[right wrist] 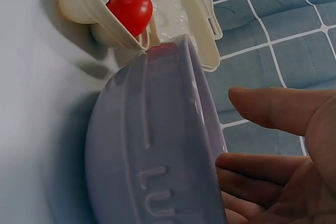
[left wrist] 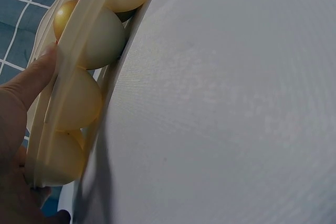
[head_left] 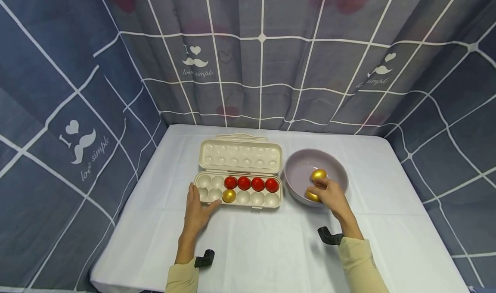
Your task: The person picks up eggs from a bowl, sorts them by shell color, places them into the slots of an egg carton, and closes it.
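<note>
A cream egg carton [head_left: 242,199] lies with its lid [head_left: 241,156] folded back. Several glossy red eggs [head_left: 257,184] fill part of its rear row, and one golden egg [head_left: 229,195] sits in the front row. My left hand [head_left: 196,214] holds the carton's left end, the thumb [left wrist: 38,80] against its front rim and the fingers around the end. Over the mauve bowl [head_left: 337,170], my right hand [head_left: 331,196] reaches in with thumb and fingers apart. Beneath its fingertips is a golden egg [head_left: 312,196], partly hidden; another golden egg [head_left: 319,174] lies just behind it.
Both containers stand side by side on a white-covered table [head_left: 267,250], the bowl's wall close to the carton's right end. Dark checked curtains [head_left: 240,60] hang behind and at both sides. Dark wrist mounts [head_left: 329,236] sit above beige sleeves.
</note>
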